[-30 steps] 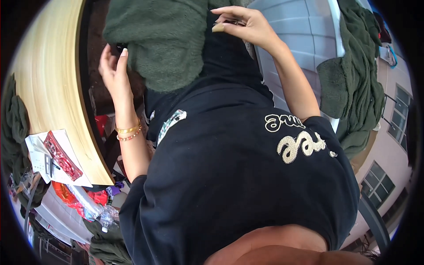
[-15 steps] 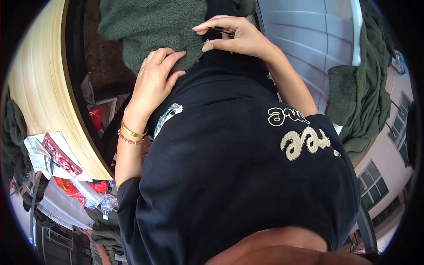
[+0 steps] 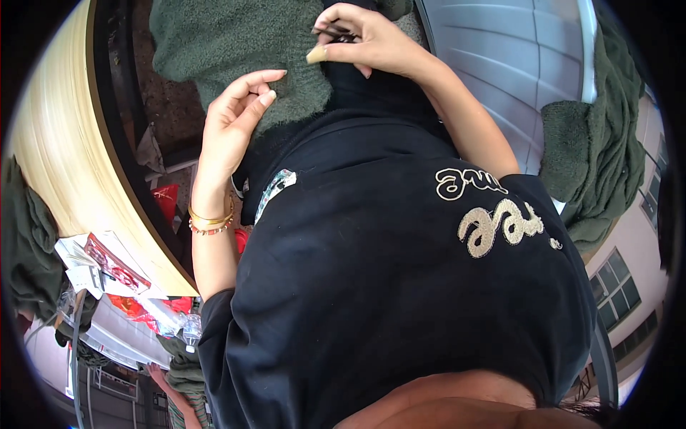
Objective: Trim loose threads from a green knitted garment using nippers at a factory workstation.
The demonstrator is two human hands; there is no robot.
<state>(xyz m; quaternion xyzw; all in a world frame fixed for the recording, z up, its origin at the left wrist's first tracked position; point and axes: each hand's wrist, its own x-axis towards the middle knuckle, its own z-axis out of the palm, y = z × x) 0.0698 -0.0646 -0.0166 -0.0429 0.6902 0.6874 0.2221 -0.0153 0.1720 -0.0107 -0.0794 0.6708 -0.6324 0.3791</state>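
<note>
A dark green fuzzy knit piece [image 3: 229,43] lies across my lap, its ribbed edge toward my right hand. Over its near left part my left hand [image 3: 232,118] is raised, thumb and forefinger apart with a gap between them and the other fingers curled. No object shows in it. My right hand [image 3: 379,43] is curled round a small dark tool with thin blades, which looks like thread snips [image 3: 332,31]. Its handle is mostly hidden by the fingers. A yellowish finger cot [image 3: 316,54] covers that thumb's tip, close to the knit edge.
A pale wood table [image 3: 64,129] curves along the left, with papers [image 3: 82,261] and a red patterned case [image 3: 114,261] at its near end. A grey-white plastic bin [image 3: 493,57] stands at the right, green knits [image 3: 593,143] over its rim. Another person's arm [image 3: 175,393] shows lower left.
My left hand has lifted off the knit, its thumb and forefinger now raised. My right hand has moved slightly left and up, with the snips still in it.
</note>
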